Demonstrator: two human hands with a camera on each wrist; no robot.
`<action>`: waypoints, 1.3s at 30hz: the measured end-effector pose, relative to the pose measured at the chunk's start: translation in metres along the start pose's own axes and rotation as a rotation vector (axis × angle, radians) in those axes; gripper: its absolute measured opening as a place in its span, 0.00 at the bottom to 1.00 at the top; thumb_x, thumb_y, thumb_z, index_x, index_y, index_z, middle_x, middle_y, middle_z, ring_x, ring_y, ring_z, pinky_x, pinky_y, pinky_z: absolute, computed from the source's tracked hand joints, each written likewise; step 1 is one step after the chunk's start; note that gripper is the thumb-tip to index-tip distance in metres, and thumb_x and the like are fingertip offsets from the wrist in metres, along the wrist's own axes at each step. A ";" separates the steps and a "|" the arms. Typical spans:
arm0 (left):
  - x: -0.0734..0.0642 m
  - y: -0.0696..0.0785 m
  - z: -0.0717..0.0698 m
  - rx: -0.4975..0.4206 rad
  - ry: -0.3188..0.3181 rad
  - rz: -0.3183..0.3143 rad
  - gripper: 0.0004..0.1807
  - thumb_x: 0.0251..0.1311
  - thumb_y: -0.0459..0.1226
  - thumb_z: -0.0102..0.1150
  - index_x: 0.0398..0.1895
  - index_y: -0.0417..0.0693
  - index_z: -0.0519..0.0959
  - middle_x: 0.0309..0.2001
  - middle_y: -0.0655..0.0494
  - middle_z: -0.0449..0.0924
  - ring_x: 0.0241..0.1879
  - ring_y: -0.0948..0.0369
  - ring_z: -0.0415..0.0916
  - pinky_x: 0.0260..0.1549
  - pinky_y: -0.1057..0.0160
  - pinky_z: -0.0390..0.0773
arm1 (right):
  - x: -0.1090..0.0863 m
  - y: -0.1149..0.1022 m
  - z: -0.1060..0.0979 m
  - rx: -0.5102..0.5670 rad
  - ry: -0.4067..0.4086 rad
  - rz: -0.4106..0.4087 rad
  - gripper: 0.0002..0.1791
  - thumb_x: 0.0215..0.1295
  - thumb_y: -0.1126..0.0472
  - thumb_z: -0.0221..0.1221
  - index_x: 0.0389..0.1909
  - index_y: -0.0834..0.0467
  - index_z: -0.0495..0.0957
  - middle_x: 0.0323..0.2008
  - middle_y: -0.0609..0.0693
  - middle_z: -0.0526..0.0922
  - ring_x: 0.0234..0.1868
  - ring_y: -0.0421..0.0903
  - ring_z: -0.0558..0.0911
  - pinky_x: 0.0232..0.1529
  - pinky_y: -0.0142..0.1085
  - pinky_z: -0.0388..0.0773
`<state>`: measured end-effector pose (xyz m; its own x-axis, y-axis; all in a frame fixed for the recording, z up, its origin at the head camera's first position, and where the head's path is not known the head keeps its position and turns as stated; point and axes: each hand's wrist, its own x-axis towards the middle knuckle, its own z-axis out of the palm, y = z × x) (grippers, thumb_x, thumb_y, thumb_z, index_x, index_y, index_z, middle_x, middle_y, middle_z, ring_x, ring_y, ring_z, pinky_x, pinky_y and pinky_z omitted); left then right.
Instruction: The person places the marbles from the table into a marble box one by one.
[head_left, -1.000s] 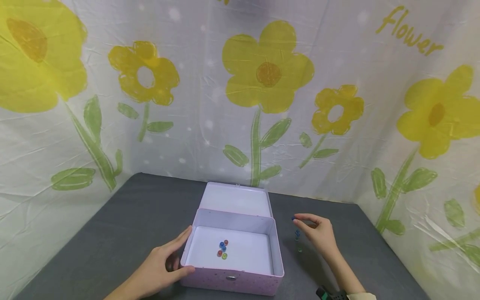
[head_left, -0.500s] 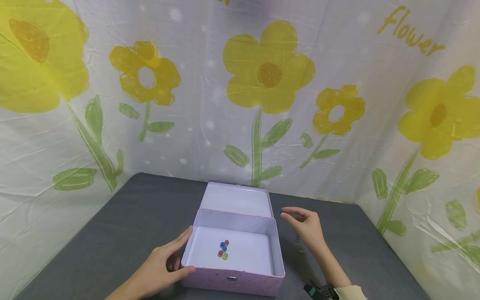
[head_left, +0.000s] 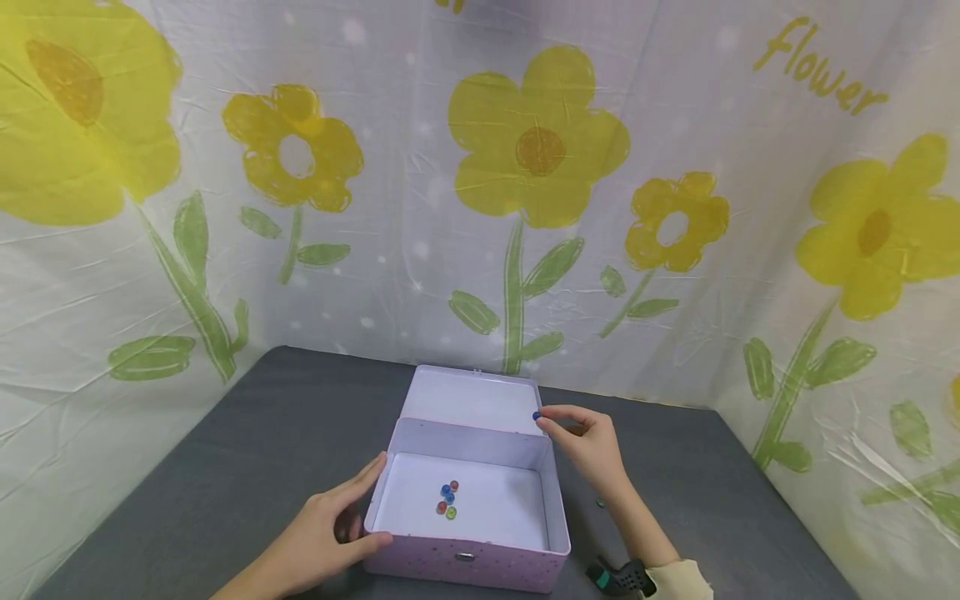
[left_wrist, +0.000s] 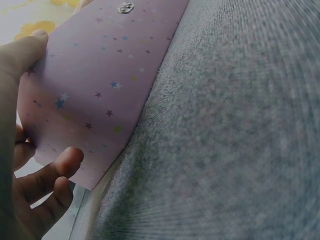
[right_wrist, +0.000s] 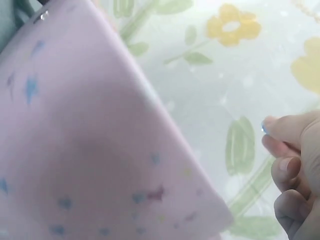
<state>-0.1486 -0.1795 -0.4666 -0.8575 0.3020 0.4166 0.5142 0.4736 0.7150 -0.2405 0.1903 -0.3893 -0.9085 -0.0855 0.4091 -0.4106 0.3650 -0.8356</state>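
A pink star-patterned tin box [head_left: 517, 567] stands with its lid [head_left: 468, 400] laid back. My left hand [head_left: 315, 529] holds its left front corner, thumb at the front and fingers along the left side. Inside, on the white floor, several marbles lie grouped left of the middle: red marbles [head_left: 442, 507], blue marbles [head_left: 450, 497] and a yellow-green marble [head_left: 451, 513]. Between thumb and index finger my right hand [head_left: 588, 442] pinches a blue marble [head_left: 536, 415], raised beside the lid's right edge. The same blue marble [right_wrist: 264, 128] peeks out from the fingertips in the right wrist view.
A small green piece [head_left: 600, 502] lies on the dark grey tabletop [head_left: 720, 500], right of the box and partly behind my right forearm. A flower-printed curtain [head_left: 405, 208] hangs behind the table and down both sides. My right wrist wears a black band [head_left: 626, 577].
My right hand has moved left and slightly up with the blue marble, from over the right of the table to the lid's edge. The left hand and box stay put.
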 end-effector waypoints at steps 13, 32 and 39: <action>0.001 -0.003 0.001 0.006 0.007 0.020 0.46 0.54 0.52 0.71 0.76 0.63 0.61 0.69 0.53 0.69 0.21 0.72 0.67 0.20 0.71 0.71 | 0.000 -0.010 0.028 0.055 -0.056 -0.010 0.09 0.58 0.54 0.71 0.39 0.52 0.89 0.35 0.52 0.87 0.12 0.36 0.58 0.14 0.29 0.55; 0.002 0.000 0.000 0.006 -0.012 -0.030 0.47 0.53 0.54 0.72 0.75 0.55 0.62 0.63 0.58 0.72 0.22 0.72 0.68 0.20 0.70 0.72 | 0.000 -0.024 0.067 0.084 -0.148 -0.006 0.10 0.59 0.53 0.70 0.40 0.51 0.89 0.45 0.48 0.87 0.13 0.38 0.63 0.14 0.30 0.58; 0.001 -0.001 -0.001 0.006 0.012 0.012 0.47 0.53 0.52 0.72 0.75 0.55 0.63 0.65 0.58 0.72 0.21 0.72 0.68 0.20 0.71 0.71 | 0.000 -0.022 0.074 0.071 -0.182 0.036 0.08 0.59 0.52 0.70 0.39 0.47 0.89 0.44 0.45 0.87 0.14 0.40 0.68 0.15 0.29 0.58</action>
<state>-0.1497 -0.1801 -0.4665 -0.8513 0.2976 0.4321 0.5246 0.4753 0.7063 -0.2375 0.1135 -0.3976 -0.9192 -0.2419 0.3108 -0.3761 0.3050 -0.8749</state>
